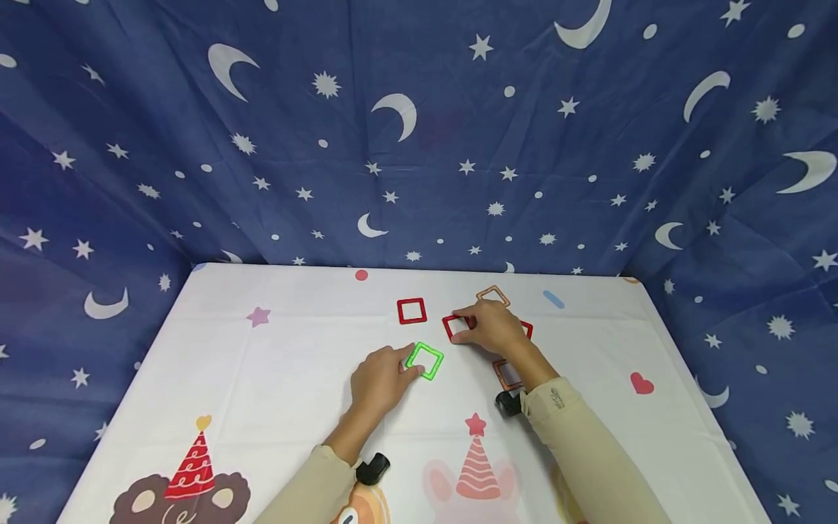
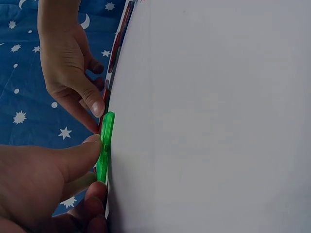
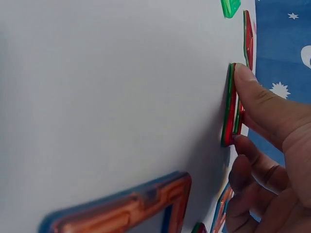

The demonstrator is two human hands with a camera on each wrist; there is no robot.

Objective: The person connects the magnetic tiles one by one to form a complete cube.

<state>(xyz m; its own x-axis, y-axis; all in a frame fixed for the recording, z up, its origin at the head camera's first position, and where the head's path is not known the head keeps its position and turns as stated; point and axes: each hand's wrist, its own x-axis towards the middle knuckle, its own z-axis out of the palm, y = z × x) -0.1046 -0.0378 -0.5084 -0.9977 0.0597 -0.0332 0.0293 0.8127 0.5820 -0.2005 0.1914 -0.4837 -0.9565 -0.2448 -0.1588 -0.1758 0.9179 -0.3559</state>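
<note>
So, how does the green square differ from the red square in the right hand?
Colour: the green square is bright green, the red square red.
Hand: the left hand pinches the green square, the right hand the red square.
Place: the green square is nearer the person than the red square.
Both are open-centred frames.

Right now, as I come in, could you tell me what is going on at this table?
A person's left hand pinches a green frame, while the right hand grips a red frame; the two frames are apart. On the white table, a second red frame lies beyond the green one, and a third red frame is partly hidden behind the right hand. One orange frame lies past that hand, another orange frame beside its wrist.
</note>
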